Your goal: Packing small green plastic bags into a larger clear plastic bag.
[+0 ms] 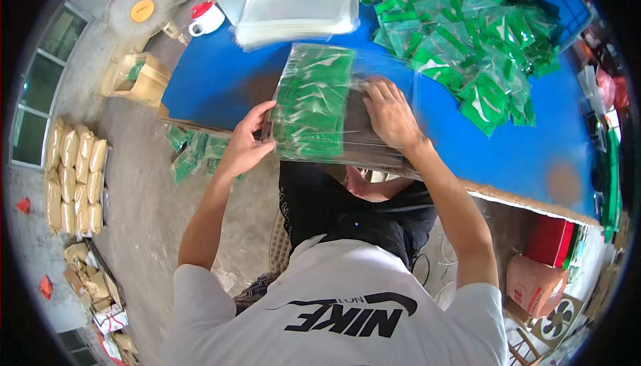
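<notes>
A clear plastic bag (314,102) holding a row of green packets lies at the near edge of the blue table, in front of me. My left hand (247,140) grips its left edge, with the thumb below and the fingers above. Resting on the loose, see-through right part of the bag is my right hand (392,116), palm down with its fingers stretched out. Brown shows through the plastic beneath that hand. Beyond the bag, a stack of clear plastic bags (294,26) sits at the table's far side.
A large heap of green-and-clear packets (474,46) covers the far right of the blue table (454,132). A white mug with a red lid (207,18) stands far left, near a fan (142,11). An open carton (135,76) and packed brown sacks (77,179) are on the left.
</notes>
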### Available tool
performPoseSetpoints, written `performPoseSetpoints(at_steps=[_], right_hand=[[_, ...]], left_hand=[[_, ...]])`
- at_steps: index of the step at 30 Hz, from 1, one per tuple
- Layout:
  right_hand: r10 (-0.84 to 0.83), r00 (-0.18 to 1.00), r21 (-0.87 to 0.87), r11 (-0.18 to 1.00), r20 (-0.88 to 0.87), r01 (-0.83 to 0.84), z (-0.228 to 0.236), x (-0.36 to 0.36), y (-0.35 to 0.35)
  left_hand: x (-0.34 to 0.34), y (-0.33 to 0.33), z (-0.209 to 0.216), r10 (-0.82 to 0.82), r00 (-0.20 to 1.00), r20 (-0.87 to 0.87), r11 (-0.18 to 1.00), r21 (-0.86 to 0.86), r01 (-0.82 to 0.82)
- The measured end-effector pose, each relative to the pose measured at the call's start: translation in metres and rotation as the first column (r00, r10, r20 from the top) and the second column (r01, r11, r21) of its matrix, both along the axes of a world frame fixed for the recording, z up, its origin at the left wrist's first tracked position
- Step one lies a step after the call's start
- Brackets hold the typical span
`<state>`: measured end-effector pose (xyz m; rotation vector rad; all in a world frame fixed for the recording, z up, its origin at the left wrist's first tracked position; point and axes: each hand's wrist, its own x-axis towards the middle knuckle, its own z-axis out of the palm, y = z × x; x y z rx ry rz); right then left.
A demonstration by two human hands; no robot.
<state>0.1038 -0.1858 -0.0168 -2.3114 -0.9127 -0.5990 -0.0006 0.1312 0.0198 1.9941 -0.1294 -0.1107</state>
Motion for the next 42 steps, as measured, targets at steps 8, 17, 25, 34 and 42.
performPoseSetpoints(at_steps=[8, 17, 25, 34, 42], right_hand=[[0.070, 0.990, -0.238, 0.966, -0.126, -0.098, 0.004, -0.002, -0.001], [0.002, 1.000, -0.200, 0.980, 0.025, 0.003, -0.020, -0.031, -0.027], [0.239, 0.970, -0.324, 0.915, -0.039, -0.238, -0.010, -0.100, -0.002], [-0.463, 0.869, -0.075, 0.873, 0.174, 0.481, 0.031, 0.034, -0.129], [-0.793, 0.593, -0.346, 0.600, -0.137, 0.722, 0.001, 0.093, -0.151]], left_hand=[[0.013, -0.014, 0.012, 0.020, 1.000, 0.010, 0.981, 0.195, -0.022], [0.048, 0.019, 0.011, -0.257, 0.957, -0.131, 0.944, 0.177, 0.278], [0.080, -0.083, 0.011, -0.326, 0.903, 0.281, 0.704, 0.710, 0.033], [0.072, -0.093, 0.002, -0.515, 0.830, 0.214, 0.538, 0.835, 0.118], [0.063, -0.035, 0.025, -0.565, 0.825, -0.011, 0.425, 0.853, 0.303]])
